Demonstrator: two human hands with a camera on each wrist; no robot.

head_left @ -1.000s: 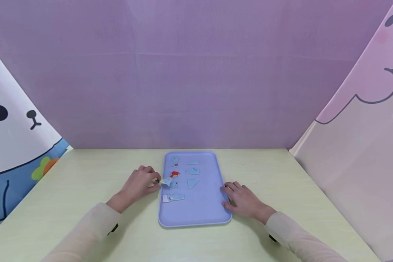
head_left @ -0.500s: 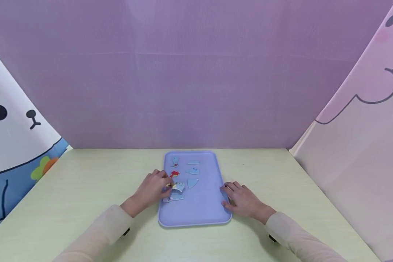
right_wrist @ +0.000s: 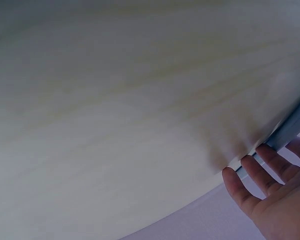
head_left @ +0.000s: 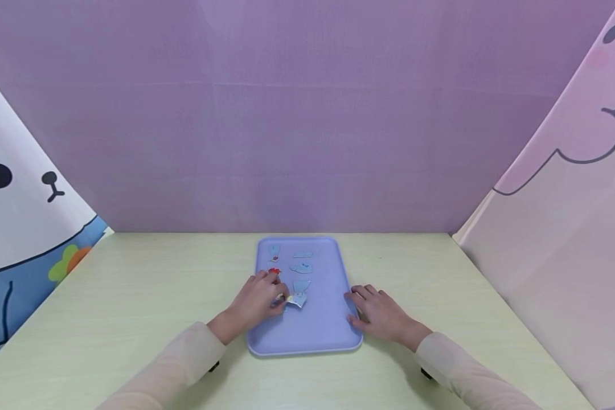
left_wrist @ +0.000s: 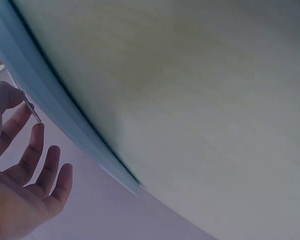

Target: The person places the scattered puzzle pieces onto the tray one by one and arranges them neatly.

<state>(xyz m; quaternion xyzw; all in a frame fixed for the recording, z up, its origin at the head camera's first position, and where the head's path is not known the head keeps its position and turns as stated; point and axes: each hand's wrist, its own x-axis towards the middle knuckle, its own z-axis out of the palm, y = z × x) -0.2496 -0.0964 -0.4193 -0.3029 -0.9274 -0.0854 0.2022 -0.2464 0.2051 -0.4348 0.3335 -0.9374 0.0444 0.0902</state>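
My left hand (head_left: pixel 256 300) is over the left half of a lavender tray (head_left: pixel 323 339). Between thumb and fingers it pinches a flat, light-blue printed cut-out piece (head_left: pixel 298 300), tilted above the tray; the left wrist view shows the thin edge of this piece (left_wrist: pixel 33 111). Just beyond it lies a pale blue triangular piece (head_left: pixel 301 285). A red piece (head_left: pixel 274 270) is partly covered by the left hand, which also hides others lying underneath. On the tray's right rim rests my right hand (head_left: pixel 384 317); its extended fingers (right_wrist: pixel 260 175) touch the rim in the right wrist view.
Farther up the tray lie a bluish piece with a red spot (head_left: pixel 274 254), a narrow blue strip (head_left: pixel 303 254) and a rounded blue piece (head_left: pixel 302 268). The tray stands on a pale wooden table (head_left: pixel 174 267), with a purple backdrop (head_left: pixel 307 125) behind.
My left hand has carried the pinched piece from the tray's left rim rightward and slightly nearer, over the tray beside the triangular piece. The right hand has stayed at the right rim.
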